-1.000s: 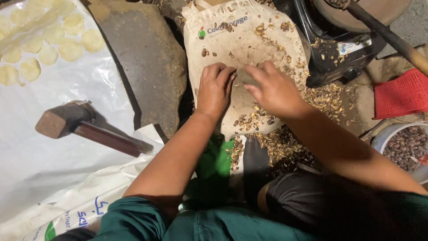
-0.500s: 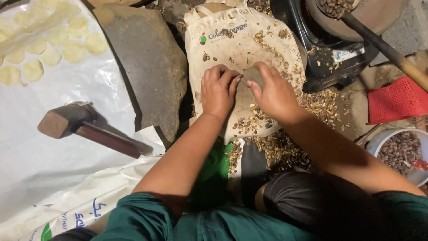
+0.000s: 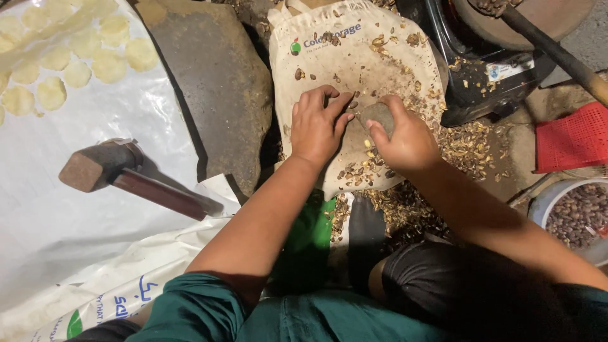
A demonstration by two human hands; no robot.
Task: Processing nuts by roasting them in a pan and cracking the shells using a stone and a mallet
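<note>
— What lies far to the left of the hands?

— Pale round discs (image 3: 76, 60) on a white plastic sheet (image 3: 57, 221), and nearer in, a wooden mallet (image 3: 126, 174) lying on that sheet. Between it and the left hand sits a big dark stone (image 3: 215, 82).

— And the left hand?

— The left hand (image 3: 316, 126) rests palm down on a cream cloth bag (image 3: 361, 57), fingers loosely spread, tips touching the cloth and holding nothing.

— The right?

— Just beside it, the right hand (image 3: 405, 142) has its fingers curled round a small grey stone (image 3: 378, 116), held just above the bag. Broken nut shells (image 3: 361, 171) lie below both hands.

— Further right?

— A black machine (image 3: 481, 69), a red mesh basket (image 3: 573, 136), and a bowl of dark nuts (image 3: 579, 215), all well apart from the right hand.
</note>
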